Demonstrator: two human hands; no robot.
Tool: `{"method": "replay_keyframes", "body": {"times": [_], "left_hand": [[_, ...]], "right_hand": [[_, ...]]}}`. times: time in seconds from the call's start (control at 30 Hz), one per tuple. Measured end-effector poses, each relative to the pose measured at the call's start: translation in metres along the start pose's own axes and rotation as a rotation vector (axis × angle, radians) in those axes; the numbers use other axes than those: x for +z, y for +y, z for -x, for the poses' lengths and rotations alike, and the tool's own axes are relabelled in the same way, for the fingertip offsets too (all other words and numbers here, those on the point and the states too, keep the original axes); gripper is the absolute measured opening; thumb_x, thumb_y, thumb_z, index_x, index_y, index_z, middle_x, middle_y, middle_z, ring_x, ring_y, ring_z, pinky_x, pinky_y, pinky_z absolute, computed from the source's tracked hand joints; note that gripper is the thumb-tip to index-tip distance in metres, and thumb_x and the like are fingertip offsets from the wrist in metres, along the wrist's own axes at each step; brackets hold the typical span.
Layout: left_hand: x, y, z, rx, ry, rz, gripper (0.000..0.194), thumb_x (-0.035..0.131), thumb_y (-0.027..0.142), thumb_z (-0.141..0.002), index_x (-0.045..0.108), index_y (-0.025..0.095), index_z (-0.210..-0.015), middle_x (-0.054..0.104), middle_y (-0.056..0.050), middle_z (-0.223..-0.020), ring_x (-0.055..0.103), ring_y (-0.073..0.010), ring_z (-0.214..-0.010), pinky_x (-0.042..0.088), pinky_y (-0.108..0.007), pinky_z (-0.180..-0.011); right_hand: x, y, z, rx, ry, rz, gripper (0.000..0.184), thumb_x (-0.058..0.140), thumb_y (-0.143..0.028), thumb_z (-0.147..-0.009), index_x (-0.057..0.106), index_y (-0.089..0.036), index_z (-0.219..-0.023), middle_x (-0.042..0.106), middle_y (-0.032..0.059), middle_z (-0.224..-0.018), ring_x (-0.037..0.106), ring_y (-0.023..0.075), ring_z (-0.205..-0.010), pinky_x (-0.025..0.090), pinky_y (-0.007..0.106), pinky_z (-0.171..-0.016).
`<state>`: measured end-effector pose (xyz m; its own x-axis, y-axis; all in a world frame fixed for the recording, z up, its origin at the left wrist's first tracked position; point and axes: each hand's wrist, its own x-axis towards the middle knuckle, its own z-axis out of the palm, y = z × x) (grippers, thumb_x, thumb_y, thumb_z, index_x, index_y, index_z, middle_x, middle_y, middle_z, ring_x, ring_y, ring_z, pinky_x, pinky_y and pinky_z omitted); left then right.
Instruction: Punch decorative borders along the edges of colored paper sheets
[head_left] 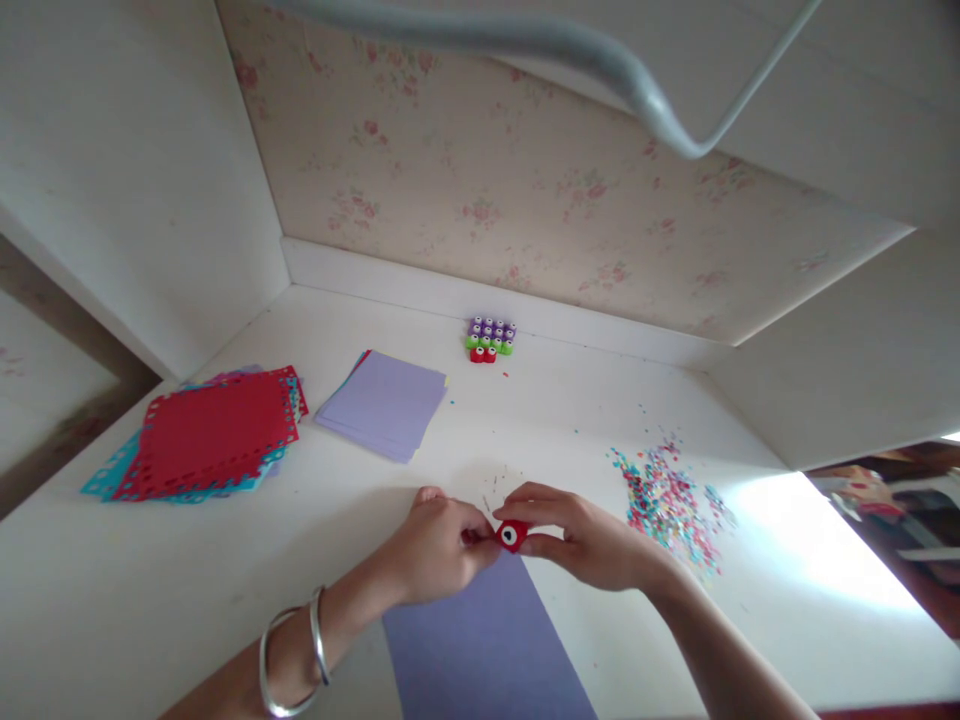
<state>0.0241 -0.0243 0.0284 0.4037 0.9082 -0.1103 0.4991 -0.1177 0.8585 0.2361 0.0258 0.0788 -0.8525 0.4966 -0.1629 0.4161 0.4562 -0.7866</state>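
My right hand (577, 535) is closed around a small red craft punch (512, 536), whose white top with a dark mark faces up. Just to its left, my left hand (442, 545) pinches the upper edge of a purple sheet of paper (480, 640), right where it meets the punch. The sheet stretches from there toward the near edge of the view, and part of it is hidden under my left hand. Two silver bangles (315, 640) circle my left wrist. Tiny paper bits (495, 492) lie on the white table just beyond my fingers.
More small punches (491, 338) in purple, green and red stand grouped near the back wall. A stack of purple square sheets (386, 405) lies left of centre. Farther left is a pile of red and blue sheets with punched edges (217, 430). Colourful confetti (667, 500) is scattered at right.
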Motion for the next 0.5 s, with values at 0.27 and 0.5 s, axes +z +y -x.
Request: {"method": "replay_keyframes", "body": {"times": [0.27,0.5], "left_hand": [[0.001,-0.003,0.002,-0.116,-0.133,0.446,0.025,0.059,0.037,-0.084,0.069,0.015,-0.077,0.054,0.002,-0.063,0.045,-0.0126,-0.061,0.029,-0.025,-0.056],[-0.001,0.002,0.002,-0.101,-0.131,0.513,0.027,0.058,0.037,-0.086,0.061,0.014,-0.073,0.043,0.004,-0.062,0.038,-0.0109,-0.06,0.026,-0.025,-0.055]], "right_hand": [[0.009,0.012,-0.003,-0.013,0.138,-0.181,0.026,0.055,-0.029,-0.096,0.064,-0.023,-0.12,0.06,0.009,-0.114,0.06,0.0172,-0.1,0.051,0.031,-0.083],[0.021,0.026,-0.003,0.026,0.324,-0.509,0.027,0.065,-0.03,-0.09,0.064,-0.021,-0.116,0.059,0.0069,-0.11,0.061,0.0141,-0.091,0.053,0.028,-0.076]]}}
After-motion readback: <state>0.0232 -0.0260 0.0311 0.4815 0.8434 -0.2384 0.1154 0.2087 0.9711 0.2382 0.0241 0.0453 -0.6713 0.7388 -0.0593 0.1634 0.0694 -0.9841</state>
